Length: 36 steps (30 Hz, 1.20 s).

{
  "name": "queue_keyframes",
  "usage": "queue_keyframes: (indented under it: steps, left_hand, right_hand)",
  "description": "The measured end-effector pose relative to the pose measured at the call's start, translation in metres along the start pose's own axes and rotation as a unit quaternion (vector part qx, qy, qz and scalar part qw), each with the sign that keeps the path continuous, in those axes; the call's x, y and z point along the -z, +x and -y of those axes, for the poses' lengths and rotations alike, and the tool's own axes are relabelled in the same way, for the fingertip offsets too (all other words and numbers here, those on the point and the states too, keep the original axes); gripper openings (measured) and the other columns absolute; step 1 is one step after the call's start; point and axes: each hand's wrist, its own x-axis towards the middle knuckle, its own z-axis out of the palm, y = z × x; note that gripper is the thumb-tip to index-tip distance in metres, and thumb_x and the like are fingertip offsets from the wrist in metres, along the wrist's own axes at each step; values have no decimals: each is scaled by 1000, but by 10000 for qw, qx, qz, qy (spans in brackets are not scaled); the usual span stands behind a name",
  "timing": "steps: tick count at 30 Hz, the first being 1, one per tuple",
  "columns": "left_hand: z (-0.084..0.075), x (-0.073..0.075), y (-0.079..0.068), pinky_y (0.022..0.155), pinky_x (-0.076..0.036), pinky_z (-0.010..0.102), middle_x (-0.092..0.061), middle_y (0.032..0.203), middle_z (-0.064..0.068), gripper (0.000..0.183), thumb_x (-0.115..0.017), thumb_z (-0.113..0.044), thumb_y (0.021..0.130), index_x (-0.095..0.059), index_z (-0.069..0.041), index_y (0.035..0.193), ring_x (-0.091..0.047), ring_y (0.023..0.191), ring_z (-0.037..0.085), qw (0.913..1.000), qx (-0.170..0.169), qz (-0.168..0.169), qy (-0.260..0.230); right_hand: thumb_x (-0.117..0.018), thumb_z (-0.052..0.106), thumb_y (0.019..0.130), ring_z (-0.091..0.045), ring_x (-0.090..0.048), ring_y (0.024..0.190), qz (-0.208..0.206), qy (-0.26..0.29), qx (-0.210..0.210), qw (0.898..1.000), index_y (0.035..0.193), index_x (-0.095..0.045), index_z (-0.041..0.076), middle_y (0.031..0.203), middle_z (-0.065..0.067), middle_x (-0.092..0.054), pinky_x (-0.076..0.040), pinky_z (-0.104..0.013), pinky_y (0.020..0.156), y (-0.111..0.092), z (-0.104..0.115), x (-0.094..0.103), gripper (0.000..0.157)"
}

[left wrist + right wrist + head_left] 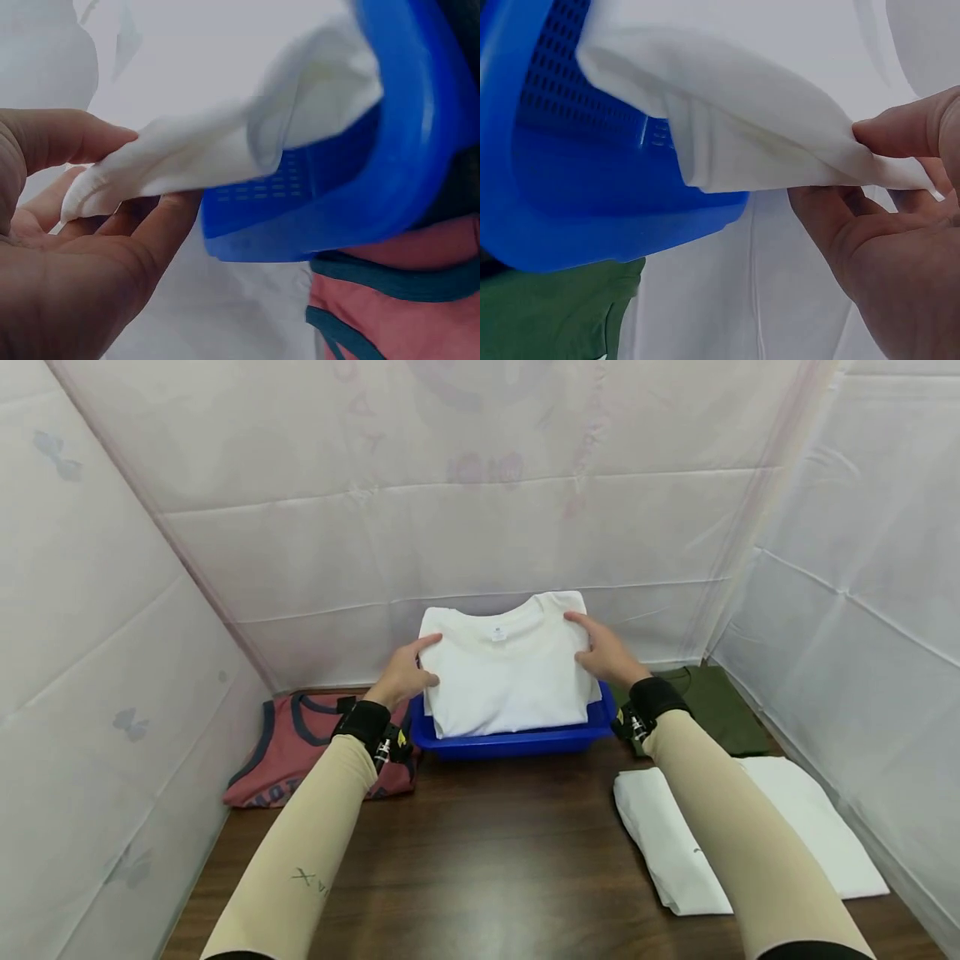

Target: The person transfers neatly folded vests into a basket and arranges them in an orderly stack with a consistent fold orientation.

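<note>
A folded white T-shirt point(510, 672), its collar toward the back wall, is held over a blue plastic basket point(517, 745). My left hand point(403, 675) grips its left edge, thumb on top and fingers underneath, as the left wrist view shows. On the opposite edge my right hand point(606, 652) pinches the cloth the same way. In the right wrist view the shirt's folded layers point(727, 142) hang over the basket's perforated wall point(562, 82). The shirt's lower end lies within the basket's rim; its far part is raised above it.
A folded red top with dark trim point(300, 752) lies left of the basket, partly behind my left arm. To the right are a dark green garment point(720, 714) and another folded white garment point(802, 827). White sheeting point(450, 543) walls in the brown table point(480, 860).
</note>
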Motion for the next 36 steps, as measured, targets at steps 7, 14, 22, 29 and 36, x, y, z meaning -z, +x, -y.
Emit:
queue_keyframes:
  steps: [7, 14, 22, 29, 36]
  left_hand:
    - [12, -3, 1, 108, -45, 49, -29, 164, 21, 83, -65, 9, 87, -38, -16, 161, -37, 141, 34, 9993, 265, 158, 194]
    - [20, -6, 4, 110, -44, 51, -27, 164, 23, 77, -63, 2, 91, -36, -12, 161, -36, 142, 35, 9986, 289, 322, 309]
    - [19, -13, -1, 90, -55, 40, -34, 158, 25, 74, -63, 2, 93, -35, -10, 161, -56, 106, 27, 9967, 530, 587, 164]
    - [22, -19, 0, 93, -57, 40, -35, 156, 25, 68, -62, -4, 96, -37, -9, 160, -58, 100, 25, 9925, 898, 814, 162]
    - [19, -24, 2, 99, -54, 47, -33, 160, 24, 62, -62, -9, 100, -40, -5, 158, -50, 133, 37, 9899, 1052, 938, 167]
  right_hand:
    - [-53, -12, 89, -37, -43, 126, 137, -292, 74, 9995, 160, -33, 6, 162, -22, -34, -39, -47, 101, 4, 2, -13, 76]
    - [-53, -14, 88, -37, -44, 123, 345, -396, 22, 9986, 160, -31, 4, 161, -22, -35, -38, -47, 104, 5, 2, -22, 78]
    - [-55, -13, 89, -40, -48, 124, 600, -733, -167, 9954, 160, -33, 4, 156, -29, -40, -45, -48, 101, 2, -4, -26, 77]
    - [-55, -10, 92, -29, -49, 78, 945, -773, -566, 9909, 162, -32, 12, 139, -27, -49, -44, -30, 63, 0, -9, -33, 77]
    - [-57, -3, 97, -38, -48, 117, 1210, -440, -894, 9876, 164, -28, 14, 162, -25, -31, -48, -37, 82, -3, -11, -38, 75]
